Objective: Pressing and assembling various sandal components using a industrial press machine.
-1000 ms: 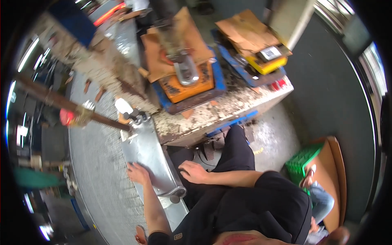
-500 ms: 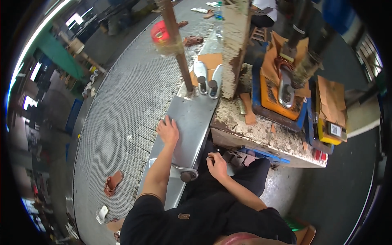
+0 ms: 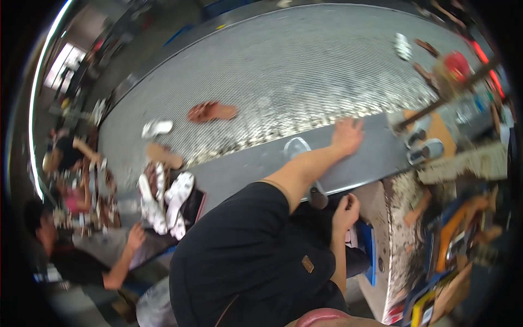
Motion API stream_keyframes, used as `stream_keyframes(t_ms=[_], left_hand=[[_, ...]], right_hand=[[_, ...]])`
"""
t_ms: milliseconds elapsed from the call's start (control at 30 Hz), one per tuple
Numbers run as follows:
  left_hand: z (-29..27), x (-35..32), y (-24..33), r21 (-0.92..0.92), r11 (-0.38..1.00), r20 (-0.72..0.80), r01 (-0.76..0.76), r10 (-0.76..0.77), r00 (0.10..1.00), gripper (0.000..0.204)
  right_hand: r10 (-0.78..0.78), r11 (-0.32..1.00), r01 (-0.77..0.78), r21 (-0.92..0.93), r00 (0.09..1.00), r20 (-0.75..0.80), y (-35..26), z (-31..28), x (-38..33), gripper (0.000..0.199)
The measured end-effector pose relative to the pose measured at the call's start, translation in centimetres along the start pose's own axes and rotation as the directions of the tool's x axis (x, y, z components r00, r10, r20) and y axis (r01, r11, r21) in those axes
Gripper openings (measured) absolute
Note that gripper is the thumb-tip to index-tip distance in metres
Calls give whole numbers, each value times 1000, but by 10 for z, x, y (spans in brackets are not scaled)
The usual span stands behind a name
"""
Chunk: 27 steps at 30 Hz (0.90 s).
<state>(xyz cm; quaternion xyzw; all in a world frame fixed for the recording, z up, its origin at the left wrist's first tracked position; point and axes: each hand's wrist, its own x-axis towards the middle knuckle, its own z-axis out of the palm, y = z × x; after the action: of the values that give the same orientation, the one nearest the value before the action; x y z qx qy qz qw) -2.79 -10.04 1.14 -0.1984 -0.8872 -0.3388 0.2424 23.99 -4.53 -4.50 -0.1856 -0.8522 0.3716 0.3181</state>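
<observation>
Our left hand [image 3: 347, 136] lies flat, fingers spread, on the grey metal plate [image 3: 261, 161] beside the mesh belt [image 3: 283, 71]. Right hand [image 3: 345, 210] curls loosely at the surface [image 3: 400, 218] edge, holding nothing we can see. Risk: the left palm could slip toward the belt.

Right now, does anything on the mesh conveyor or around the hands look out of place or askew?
Mostly no. A brown sole and a white sole lie loose at odd angles on the mesh conveyor. The left hand rests flat on the grey metal plate.
</observation>
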Motion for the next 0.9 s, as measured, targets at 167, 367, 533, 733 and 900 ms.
stream_keyframes(t_ms=[167, 367, 533, 733, 900], left_hand=[[-9, -24, -22, 10, 1000, -103, 24, -23, 994, 55], [-18, -44, -21, -2, 1000, -98, 15, -15, 995, 54], [-18, -39, -30, 40, 999, -123, 17, -12, 992, 54], [-8, -43, -24, 37, 999, -65, 31, -29, 997, 56], [-2, -38, -19, 37, 998, -38, 45, -43, 998, 59]], right_hand=[[-32, 999, 30, 19, 995, 98, -3, 1, -14, 28], [-21, 998, 30, -55, 987, 161, -13, -9, -15, 30], [7, 1000, -4, -18, 982, 187, -11, 0, -11, 33], [4, 998, 10, -64, 978, 206, 5, -9, -5, 33], [-16, 997, 31, -75, 981, 195, 3, -11, 8, 33]])
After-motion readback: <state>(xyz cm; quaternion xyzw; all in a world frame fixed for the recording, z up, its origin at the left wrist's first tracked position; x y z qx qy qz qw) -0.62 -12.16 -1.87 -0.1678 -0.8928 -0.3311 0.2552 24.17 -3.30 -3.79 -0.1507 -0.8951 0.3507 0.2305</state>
